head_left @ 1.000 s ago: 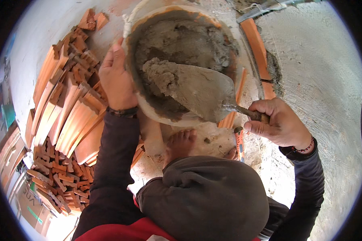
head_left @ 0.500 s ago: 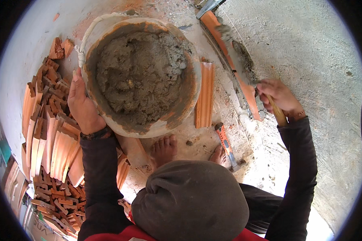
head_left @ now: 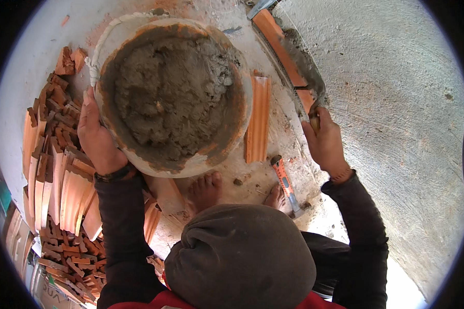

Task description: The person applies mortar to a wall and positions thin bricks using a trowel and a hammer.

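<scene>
A large round bucket point(head_left: 245, 123) full of grey wet mortar point(head_left: 165, 98) stands in front of me. My left hand point(head_left: 99, 139) grips its left side, fingertips by the rope handle point(head_left: 92, 72). At the right, my right hand point(head_left: 325, 139) is closed round the wooden handle of a trowel point(head_left: 315, 117). The trowel's blade is mostly hard to tell from the mortar strip point(head_left: 300, 54) between the wall and a row of orange bricks point(head_left: 279, 46). A metal tool point(head_left: 259, 7), partly cut off, lies at the row's far end.
A loose orange brick point(head_left: 258, 119) lies right of the bucket. Near my feet point(head_left: 205, 189) is a hammer point(head_left: 285, 181) with an orange and black handle. Stacked bricks point(head_left: 62, 170) fill the left side. A rough grey wall point(head_left: 392, 103) rises at the right.
My right hand has moved left and slightly nearer with the trowel, closer to the brick row. The mortar behind the bricks looks smoother. My left hand stays on the bucket.
</scene>
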Demonstrator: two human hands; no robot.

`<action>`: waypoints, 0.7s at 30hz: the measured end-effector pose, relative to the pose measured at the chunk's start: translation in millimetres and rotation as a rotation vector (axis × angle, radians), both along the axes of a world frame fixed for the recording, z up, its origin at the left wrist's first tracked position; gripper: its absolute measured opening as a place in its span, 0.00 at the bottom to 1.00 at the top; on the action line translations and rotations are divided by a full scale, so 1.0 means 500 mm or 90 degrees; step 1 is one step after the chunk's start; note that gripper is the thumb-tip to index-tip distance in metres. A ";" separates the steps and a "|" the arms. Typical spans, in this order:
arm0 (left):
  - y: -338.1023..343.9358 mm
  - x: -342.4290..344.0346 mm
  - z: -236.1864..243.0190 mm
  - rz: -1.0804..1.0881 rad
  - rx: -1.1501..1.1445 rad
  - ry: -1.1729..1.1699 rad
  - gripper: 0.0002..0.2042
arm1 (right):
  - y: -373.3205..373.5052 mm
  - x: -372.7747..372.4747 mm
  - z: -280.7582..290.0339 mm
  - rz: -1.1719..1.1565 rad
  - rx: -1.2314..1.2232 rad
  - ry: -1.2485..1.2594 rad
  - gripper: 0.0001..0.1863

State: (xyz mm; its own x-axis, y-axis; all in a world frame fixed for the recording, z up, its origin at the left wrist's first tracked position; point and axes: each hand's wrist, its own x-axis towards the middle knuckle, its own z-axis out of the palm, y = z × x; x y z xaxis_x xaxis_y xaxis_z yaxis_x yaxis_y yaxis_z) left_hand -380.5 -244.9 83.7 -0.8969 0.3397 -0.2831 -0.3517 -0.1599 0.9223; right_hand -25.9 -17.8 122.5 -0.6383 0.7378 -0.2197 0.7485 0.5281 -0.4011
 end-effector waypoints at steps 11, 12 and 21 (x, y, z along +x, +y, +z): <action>-0.005 -0.001 -0.002 0.009 0.001 -0.006 0.21 | 0.027 -0.044 -0.078 -0.064 0.106 -0.044 0.17; -0.005 -0.004 -0.007 0.004 0.005 -0.002 0.21 | 0.031 -0.041 -0.078 -0.065 0.102 -0.051 0.17; -0.001 0.002 0.006 0.012 0.012 -0.033 0.21 | 0.029 -0.052 -0.070 -0.074 0.123 -0.016 0.17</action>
State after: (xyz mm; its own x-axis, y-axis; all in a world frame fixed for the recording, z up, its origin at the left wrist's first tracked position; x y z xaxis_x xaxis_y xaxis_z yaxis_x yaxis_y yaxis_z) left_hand -379.6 -245.5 86.9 -0.8875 0.3290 -0.3226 -0.3952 -0.1835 0.9001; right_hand -51.8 -3.5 87.3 -0.5428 0.8359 -0.0817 0.8172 0.5032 -0.2812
